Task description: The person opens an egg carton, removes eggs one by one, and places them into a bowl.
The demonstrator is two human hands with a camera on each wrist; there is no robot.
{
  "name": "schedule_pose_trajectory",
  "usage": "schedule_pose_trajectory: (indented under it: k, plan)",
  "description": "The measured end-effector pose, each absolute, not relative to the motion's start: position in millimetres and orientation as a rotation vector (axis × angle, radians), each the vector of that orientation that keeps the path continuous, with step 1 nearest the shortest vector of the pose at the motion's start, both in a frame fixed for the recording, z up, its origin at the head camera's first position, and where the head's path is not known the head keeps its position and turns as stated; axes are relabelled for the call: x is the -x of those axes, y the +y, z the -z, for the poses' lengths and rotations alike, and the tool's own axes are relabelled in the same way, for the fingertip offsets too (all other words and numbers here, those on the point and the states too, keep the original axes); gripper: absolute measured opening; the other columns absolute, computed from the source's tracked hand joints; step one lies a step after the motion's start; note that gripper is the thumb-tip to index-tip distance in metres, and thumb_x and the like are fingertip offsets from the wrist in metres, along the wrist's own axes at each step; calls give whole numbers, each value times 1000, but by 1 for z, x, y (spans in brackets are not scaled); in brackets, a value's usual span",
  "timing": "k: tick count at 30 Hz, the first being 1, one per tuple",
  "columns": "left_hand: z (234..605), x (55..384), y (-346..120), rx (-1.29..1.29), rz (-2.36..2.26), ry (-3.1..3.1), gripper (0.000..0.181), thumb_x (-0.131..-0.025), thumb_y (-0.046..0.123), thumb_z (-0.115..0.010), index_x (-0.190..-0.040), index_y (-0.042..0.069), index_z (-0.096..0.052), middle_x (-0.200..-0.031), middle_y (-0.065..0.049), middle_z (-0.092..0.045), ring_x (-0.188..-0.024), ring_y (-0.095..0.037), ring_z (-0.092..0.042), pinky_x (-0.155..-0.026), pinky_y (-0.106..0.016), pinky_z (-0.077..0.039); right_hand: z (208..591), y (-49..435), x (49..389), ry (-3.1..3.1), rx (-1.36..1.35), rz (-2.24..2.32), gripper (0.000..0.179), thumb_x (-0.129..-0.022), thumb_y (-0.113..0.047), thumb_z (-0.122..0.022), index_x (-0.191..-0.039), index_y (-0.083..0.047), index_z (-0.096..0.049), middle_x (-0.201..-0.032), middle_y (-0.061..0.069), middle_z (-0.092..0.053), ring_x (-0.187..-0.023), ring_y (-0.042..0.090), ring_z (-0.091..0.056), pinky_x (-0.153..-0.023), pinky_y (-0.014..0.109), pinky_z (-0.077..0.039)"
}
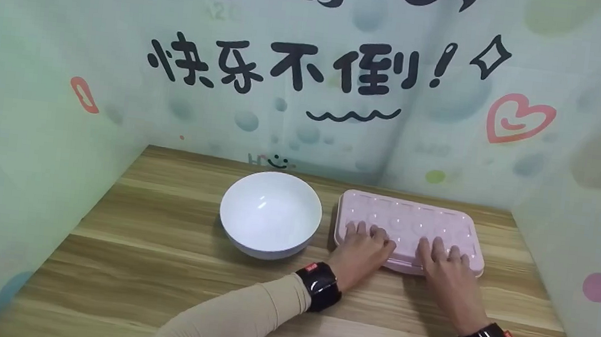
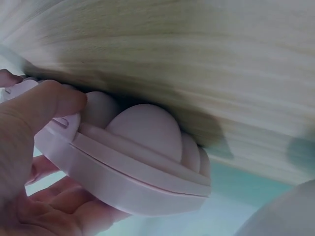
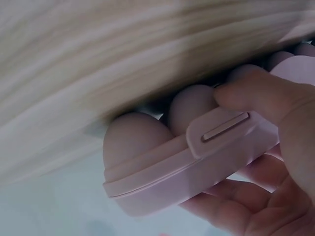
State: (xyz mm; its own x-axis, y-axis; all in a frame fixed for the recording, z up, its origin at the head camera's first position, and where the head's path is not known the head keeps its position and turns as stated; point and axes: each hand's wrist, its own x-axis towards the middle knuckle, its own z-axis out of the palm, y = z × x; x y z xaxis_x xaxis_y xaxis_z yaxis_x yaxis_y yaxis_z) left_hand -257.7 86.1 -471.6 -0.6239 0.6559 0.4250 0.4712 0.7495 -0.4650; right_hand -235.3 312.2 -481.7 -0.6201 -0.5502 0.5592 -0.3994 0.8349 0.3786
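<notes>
Head view: one pink case [image 1: 408, 210] and one bowl [image 1: 270, 213], white inside, are recorded on one wood-grain table [image 1: 145, 264]. The case lies toward the back of the table, to the right of the bowl, a narrow gap between them; the lid is on. Two hands are engaged with the case. The left hand [image 1: 361, 253] grips the front near the bowl, fingers over the lid and thumb at the front edge. The right hand [image 1: 451, 273] grips the same edge farther right, likewise pinching the case between thumb and fingers. The wrist views show two latches [image 3: 196, 140] on the front, one by each thumb; whether they are fastened cannot be told. Rounded cups [image 3: 135, 140] protrude beneath the case; their total is partly hidden, hence uncounted. Two black wristbands [image 1: 319, 286] are worn over two beige sleeves [image 1: 240, 318]. The wall [image 1: 199, 119] behind carries one red heart [image 1: 513, 125] and, in its lower line, four dark characters.
</notes>
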Motion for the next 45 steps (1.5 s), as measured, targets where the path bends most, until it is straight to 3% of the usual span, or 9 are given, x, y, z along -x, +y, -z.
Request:
schedule_pose_trajectory:
  k: [9,12,17,29,40,45]
  plan:
    - [472,257,88,853,-417,-2366,23,-107,17,-54,-123,23,-69,-117,-7,-73,-90,-27,-71,-78,-41,-59,484,307,233,-2281,-670,348,35,-98,1,-40,-126,11,-58,-111,34,-63,-81,52,-65,-65,58,-59]
    - [472,257,89,855,-439,-2362,25,-108,16,-52,-123,23,-71,-118,-8,-74,-94,-30,-73,-81,-43,-61,486,307,233,-2276,-668,379,35,-97,1,-43,-127,11,-58,-113,35,-63,-83,53,-66,-67,60,-60]
    - [471,255,93,868,-475,-2386,32,-111,12,-46,-128,15,-72,-123,-14,-75,-106,-34,-76,-90,-47,-62,488,306,233,-2288,-646,410,36,-96,0,-49,-128,11,-59,-117,35,-64,-87,54,-66,-71,62,-60]
    - [477,252,97,802,-515,-2368,38,-110,14,-42,-134,8,-70,-129,-15,-74,-110,-31,-75,-92,-47,-62,493,300,233,-2257,-601,383,39,-101,-4,-35,-126,12,-59,-117,34,-66,-86,55,-65,-70,61,-58]
    - [478,247,97,799,-478,-2371,37,-111,14,-43,-134,8,-72,-128,-16,-74,-109,-32,-75,-91,-47,-61,492,295,229,-2352,-548,372,42,-98,1,-42,-135,12,-58,-126,35,-66,-93,58,-65,-76,65,-58]
    - [473,249,95,814,-424,-2380,36,-110,15,-47,-131,8,-75,-124,-15,-76,-105,-30,-76,-88,-44,-63,490,298,231,-2400,-587,313,49,-90,0,-57,-137,12,-56,-127,37,-64,-93,59,-64,-76,66,-58]
